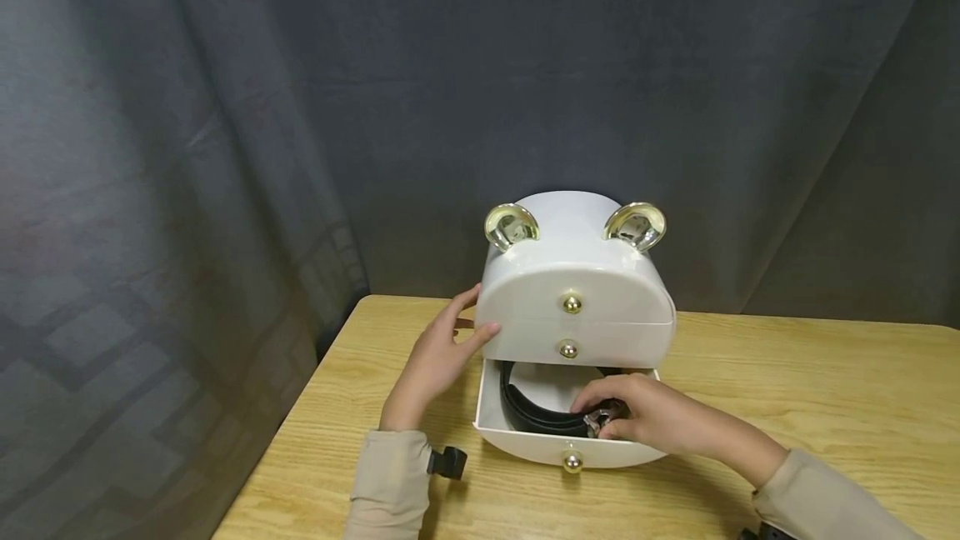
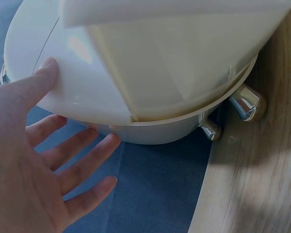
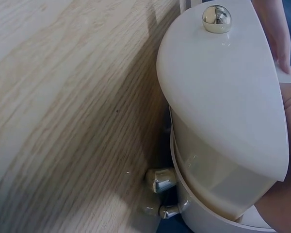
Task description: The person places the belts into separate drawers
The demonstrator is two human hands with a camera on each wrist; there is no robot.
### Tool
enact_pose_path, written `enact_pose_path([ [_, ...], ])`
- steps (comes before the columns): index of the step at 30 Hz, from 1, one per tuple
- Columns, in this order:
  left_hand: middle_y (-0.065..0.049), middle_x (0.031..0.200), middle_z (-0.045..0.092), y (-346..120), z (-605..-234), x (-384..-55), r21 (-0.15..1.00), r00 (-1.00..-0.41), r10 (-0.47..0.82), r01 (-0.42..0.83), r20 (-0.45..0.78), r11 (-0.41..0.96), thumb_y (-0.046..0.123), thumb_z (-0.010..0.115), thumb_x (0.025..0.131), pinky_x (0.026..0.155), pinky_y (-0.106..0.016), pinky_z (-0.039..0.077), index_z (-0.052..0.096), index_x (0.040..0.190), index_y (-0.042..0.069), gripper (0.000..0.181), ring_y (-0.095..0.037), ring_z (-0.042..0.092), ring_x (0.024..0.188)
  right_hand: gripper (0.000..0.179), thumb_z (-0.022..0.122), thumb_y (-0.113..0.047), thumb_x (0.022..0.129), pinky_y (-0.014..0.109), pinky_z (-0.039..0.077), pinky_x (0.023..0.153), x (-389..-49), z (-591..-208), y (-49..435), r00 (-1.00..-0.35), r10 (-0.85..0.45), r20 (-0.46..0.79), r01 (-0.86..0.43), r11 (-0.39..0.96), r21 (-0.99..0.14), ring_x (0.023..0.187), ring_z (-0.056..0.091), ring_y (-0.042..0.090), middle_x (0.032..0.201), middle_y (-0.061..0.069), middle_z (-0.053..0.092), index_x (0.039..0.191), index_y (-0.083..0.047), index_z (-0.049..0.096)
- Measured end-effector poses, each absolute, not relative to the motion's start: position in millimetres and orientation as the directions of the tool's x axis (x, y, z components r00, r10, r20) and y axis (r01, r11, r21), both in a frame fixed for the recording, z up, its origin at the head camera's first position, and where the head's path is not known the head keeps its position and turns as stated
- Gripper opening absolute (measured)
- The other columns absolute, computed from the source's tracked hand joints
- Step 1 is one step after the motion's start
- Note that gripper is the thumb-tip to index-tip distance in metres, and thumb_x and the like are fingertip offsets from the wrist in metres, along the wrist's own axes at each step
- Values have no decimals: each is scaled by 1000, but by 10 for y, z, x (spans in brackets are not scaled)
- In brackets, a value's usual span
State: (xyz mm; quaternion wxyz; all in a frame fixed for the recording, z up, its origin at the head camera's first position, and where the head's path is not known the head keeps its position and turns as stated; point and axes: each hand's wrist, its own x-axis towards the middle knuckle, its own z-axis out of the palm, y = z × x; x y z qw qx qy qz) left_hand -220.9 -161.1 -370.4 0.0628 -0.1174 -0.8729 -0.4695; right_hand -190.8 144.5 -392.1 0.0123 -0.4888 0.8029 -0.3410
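A white rounded box [image 1: 577,277] with gold ears stands on the table, its bottom drawer [image 1: 510,442] pulled out. Coiled inside that drawer is a black belt [image 1: 542,418] with a shiny metal buckle [image 1: 596,422]. My right hand [image 1: 663,413] reaches into the drawer from the right, thumb and fingers bent around the buckle end of the belt. Against the box's left side rests my left hand [image 1: 437,357], its thumb on the front face. The left wrist view shows this hand's fingers [image 2: 82,165] spread, with fingertips right at the box's side.
Gold knobs [image 1: 572,304] mark the upper drawers, and another knob [image 3: 217,19] sits on the open drawer's front. Short gold feet [image 2: 247,103] hold the box off the wooden table [image 1: 810,407]. A dark grey curtain [image 1: 465,107] hangs behind.
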Motion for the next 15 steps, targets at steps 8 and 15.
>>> enact_pose_path([
  [8,5,147,48,-1602,-3700,-2202,801,-964,154,265,217,536,58,63,91,95,-51,47,38,152,34,70,-23,56,121,28,76,-12,86,28,53,78,-1918,-3929,1452,-518,-804,293,-777,299,-554,98,60,6,108,-4,68,113,-13,69],
  [15,4,146,48,-1606,-3706,-2211,802,-963,150,268,222,534,57,63,91,95,-51,47,39,151,34,69,-23,56,121,30,78,-16,85,29,53,80,-1905,-3870,1476,-555,-787,268,-751,336,-568,98,61,7,108,-6,69,114,-14,70],
])
